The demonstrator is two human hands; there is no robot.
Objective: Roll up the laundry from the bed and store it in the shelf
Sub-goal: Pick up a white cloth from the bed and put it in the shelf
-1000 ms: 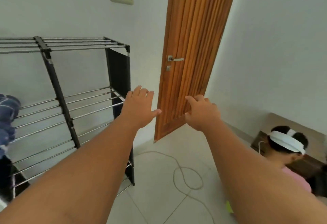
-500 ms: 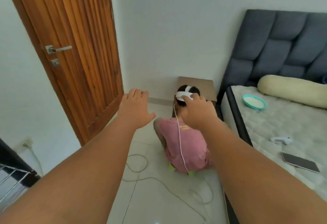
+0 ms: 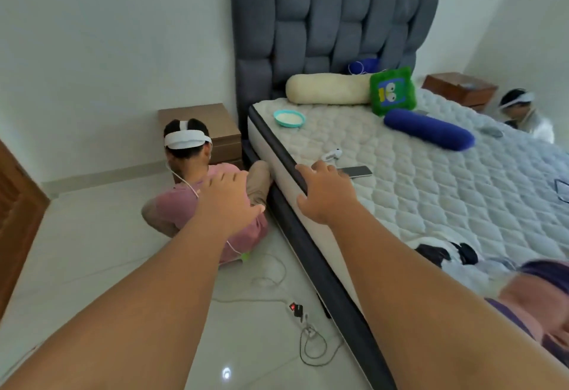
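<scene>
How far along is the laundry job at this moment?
Done: nothing that shows; the shelf is out of view. In hand: nothing; left hand and right hand are open, empty. Left: clothes lie in a heap on the bed.

A home bedroom is showing here: a bed (image 3: 431,192) with a quilted mattress and padded grey headboard (image 3: 332,29) is standing between wooden nightstands (image 3: 203,124), pillows (image 3: 326,89) lying near the headboard.

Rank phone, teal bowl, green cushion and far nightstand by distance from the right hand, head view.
1. phone, directly in front of the right hand.
2. teal bowl, ahead at the mattress corner.
3. green cushion, by the headboard.
4. far nightstand, across the bed.
</scene>
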